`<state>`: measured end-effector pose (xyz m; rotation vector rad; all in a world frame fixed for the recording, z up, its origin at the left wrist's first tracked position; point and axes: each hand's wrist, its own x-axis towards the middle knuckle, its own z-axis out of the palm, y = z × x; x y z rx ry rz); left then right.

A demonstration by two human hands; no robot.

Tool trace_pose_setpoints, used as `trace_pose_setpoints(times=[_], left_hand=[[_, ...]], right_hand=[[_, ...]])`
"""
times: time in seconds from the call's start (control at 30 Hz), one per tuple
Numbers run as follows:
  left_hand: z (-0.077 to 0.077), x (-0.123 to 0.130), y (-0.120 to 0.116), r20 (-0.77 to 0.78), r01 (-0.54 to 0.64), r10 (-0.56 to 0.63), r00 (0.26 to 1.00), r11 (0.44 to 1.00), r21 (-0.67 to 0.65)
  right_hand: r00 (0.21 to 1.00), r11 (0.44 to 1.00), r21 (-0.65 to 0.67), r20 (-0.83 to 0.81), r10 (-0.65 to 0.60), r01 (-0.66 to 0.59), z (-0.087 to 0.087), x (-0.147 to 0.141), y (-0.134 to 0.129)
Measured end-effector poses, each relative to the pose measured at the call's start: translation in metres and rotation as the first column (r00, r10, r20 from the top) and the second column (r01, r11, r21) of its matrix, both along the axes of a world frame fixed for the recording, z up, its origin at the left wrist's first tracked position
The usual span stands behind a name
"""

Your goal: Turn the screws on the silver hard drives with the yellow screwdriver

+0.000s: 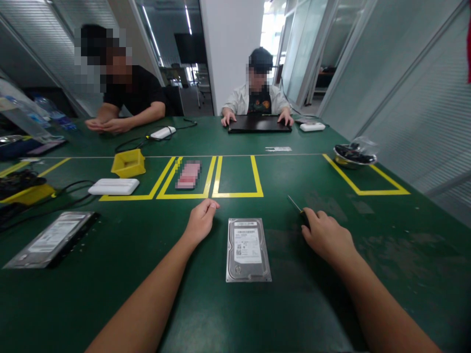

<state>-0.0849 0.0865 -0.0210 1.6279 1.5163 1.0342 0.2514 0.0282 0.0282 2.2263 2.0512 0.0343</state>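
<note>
A silver hard drive (248, 250) with a white label lies flat on the green table (206, 304), between my two hands. My left hand (201, 219) rests to the upper left of the drive, its fingers curled together; whatever may be inside them is hidden. To the right of the drive, my right hand (324, 230) is closed around the dark handle of a screwdriver (294, 203), whose thin shaft points up and to the left. Neither hand touches the drive.
Another hard drive (51, 239) lies at the left. Yellow tape (239, 195) marks the table. Beyond are a phone (189, 175), a yellow box (128, 163), a white power strip (114, 186) and a metal bowl (353, 158). Two people sit opposite, one holding a black laptop (259, 123).
</note>
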Motion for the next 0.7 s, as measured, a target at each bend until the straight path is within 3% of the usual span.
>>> trace_pose_setpoints(times=[0.13,0.23,0.3,0.37,0.43,0.53,0.7], left_hand=[[-0.002,0.0,0.001,-0.081,0.0,0.007,0.997,0.996,0.088],[-0.004,0.0,0.002,-0.068,0.0,0.006,0.998,0.996,0.086],[-0.006,0.0,0.002,-0.048,0.0,0.004,0.999,0.997,0.081],[-0.006,0.001,0.002,-0.03,-0.003,0.005,1.0,0.997,0.076],[-0.006,0.0,0.002,-0.031,-0.013,0.015,0.999,0.997,0.072],[-0.005,-0.001,0.002,-0.067,-0.037,0.041,0.997,0.997,0.064],[-0.004,-0.001,0.001,-0.103,-0.03,0.037,0.994,0.998,0.061]], right_hand=[[1.0,0.998,0.051,0.012,0.025,-0.026,-0.002,0.005,0.0],[0.997,0.983,0.164,-0.011,0.081,-0.078,-0.005,0.007,0.002],[0.973,0.95,0.263,-0.112,0.203,-0.168,-0.006,0.006,0.003],[0.884,0.902,0.315,-0.266,0.384,-0.296,-0.006,0.0,-0.001],[0.745,0.852,0.273,-0.414,0.523,-0.446,-0.004,-0.009,-0.007],[0.589,0.75,0.146,-0.53,0.61,-0.645,-0.001,-0.022,-0.019],[0.54,0.659,0.053,-0.526,0.657,-0.75,-0.005,-0.033,-0.025]])
